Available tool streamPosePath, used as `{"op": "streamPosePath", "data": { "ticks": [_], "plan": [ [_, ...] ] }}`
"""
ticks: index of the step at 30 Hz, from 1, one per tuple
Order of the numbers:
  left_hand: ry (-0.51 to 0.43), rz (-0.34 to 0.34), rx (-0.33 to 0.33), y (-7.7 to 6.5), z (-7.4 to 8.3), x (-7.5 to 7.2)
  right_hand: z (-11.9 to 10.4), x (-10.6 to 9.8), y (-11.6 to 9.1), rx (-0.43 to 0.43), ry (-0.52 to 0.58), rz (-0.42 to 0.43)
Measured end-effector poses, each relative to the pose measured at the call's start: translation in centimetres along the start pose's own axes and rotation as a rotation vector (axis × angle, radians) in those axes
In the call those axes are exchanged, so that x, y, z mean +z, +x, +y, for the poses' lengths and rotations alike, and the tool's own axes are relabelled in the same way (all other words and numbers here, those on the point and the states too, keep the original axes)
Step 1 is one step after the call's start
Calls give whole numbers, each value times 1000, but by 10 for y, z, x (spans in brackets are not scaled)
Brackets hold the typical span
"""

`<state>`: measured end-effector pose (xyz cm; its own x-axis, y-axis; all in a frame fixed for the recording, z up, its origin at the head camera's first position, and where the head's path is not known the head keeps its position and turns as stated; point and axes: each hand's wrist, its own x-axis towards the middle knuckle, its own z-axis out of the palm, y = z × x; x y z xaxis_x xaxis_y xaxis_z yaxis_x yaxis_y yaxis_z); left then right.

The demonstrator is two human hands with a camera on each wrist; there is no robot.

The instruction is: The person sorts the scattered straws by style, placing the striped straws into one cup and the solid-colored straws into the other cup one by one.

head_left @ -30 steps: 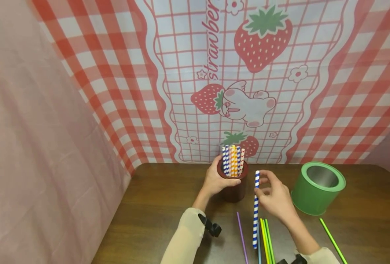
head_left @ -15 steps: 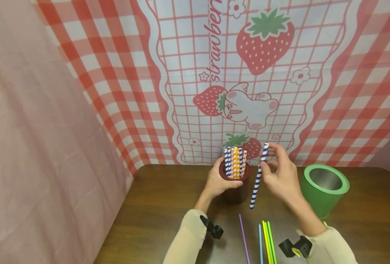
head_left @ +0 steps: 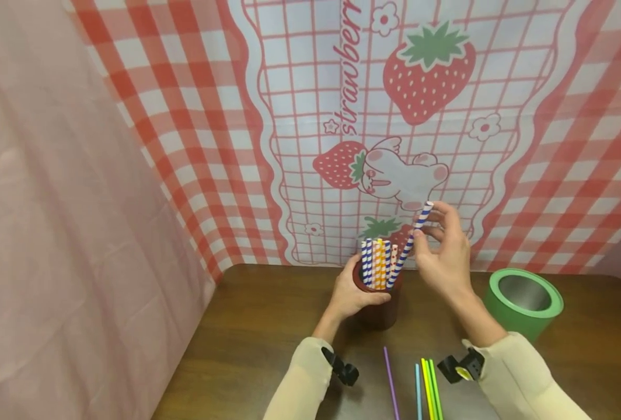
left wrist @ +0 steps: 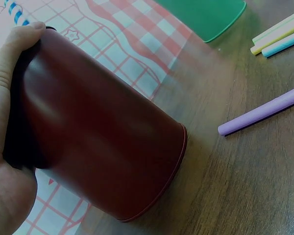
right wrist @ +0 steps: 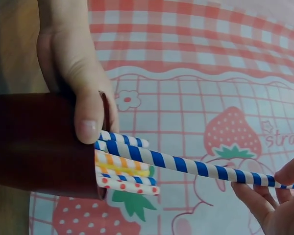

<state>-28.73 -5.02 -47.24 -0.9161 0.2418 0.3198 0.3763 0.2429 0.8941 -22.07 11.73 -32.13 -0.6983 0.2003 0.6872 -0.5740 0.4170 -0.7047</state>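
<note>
My left hand (head_left: 351,293) grips the dark red can (left wrist: 103,122) near its rim, thumb across the front. Several patterned paper straws (head_left: 376,263) stand in that can: blue-striped, orange-striped and red-dotted ones. With thumb and fingers, my right hand (head_left: 445,251) pinches a blue-and-white striped straw (right wrist: 186,165) by its upper part. That straw slants down to the left, and its lower end is at the can's mouth. In the right wrist view its far end overlaps the rim beside the other straws; how deep it reaches is hidden.
A green can (head_left: 520,300) stands at the right of the wooden table (head_left: 247,326). Near the front lie a purple straw (head_left: 390,382), a blue straw (head_left: 418,391) and a few yellow and green straws (head_left: 430,388). A strawberry-print cloth (head_left: 310,192) hangs behind.
My right hand has risen and carried the striped straw up and left, from above the loose straws to the red can's mouth, tilting it. The left hand keeps its grip on the can.
</note>
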Motion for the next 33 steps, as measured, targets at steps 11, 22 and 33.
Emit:
{"op": "streamPosePath", "data": {
  "ticks": [11,22,33],
  "plan": [
    [-16,-11,0,-1,-1,2,24,13,-3,22,22,-9],
    [-50,-6,0,-4,16,-3,41,24,-8,8,-48,-24],
    [-55,-11,3,0,-1,-1,65,35,-23,47,-106,-98]
  ]
}}
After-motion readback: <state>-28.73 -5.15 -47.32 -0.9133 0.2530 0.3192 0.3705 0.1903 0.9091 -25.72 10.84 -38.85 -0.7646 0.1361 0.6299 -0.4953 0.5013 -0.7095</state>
